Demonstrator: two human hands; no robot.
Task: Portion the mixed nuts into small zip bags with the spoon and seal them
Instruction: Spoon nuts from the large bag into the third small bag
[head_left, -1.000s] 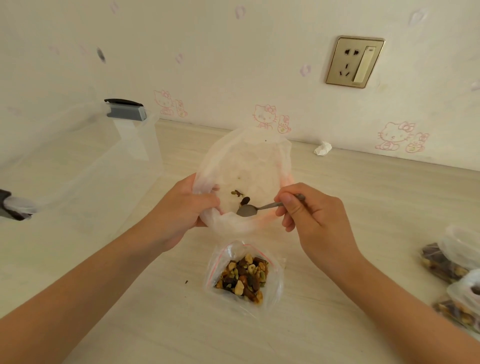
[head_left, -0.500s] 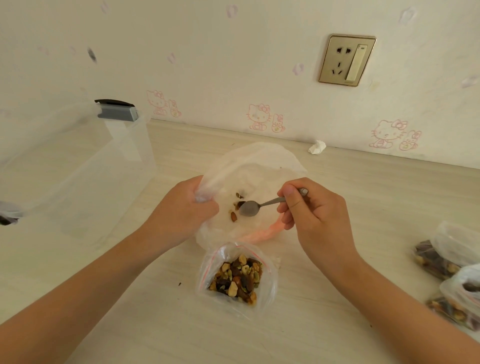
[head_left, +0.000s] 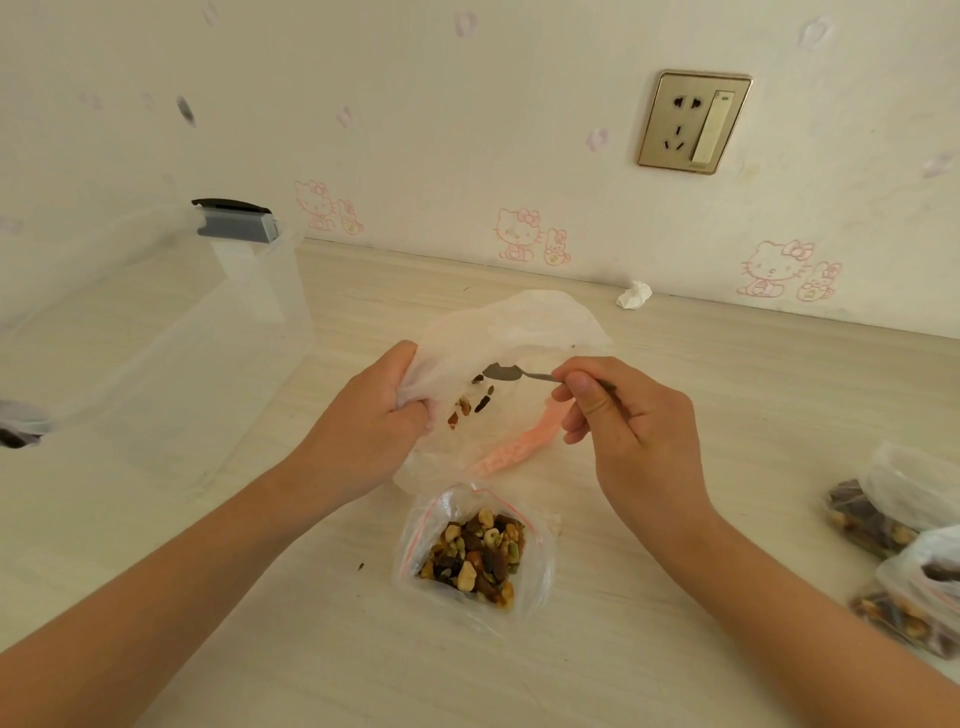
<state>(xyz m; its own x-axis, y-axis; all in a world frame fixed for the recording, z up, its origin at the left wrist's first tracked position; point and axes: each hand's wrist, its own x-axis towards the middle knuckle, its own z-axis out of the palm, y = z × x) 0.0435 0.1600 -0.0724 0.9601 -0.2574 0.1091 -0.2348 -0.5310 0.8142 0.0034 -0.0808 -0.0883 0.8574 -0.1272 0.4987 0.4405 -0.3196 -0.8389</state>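
the few mixed nuts lie inside the large clear bag, low against its left side and just beside the fingers of the left hand. the spoon is inside the same bag. its long axis runs left to right, with the bowl at the left end and the handle at the right. the nuts sit just near and left of the bowl, apart from it. the bowl's load is too small to tell. right hand: grip closed, thumb and fingers pinching the spoon handle. left hand: grip closed on the gathered bag rim, holding the mouth up. judgement: the next scoop calls for the bowl to travel left and near, toward the left hand. the small zip bag, open and part filled, lies on the tabletop near of both hands. filled bags lie at the right edge.
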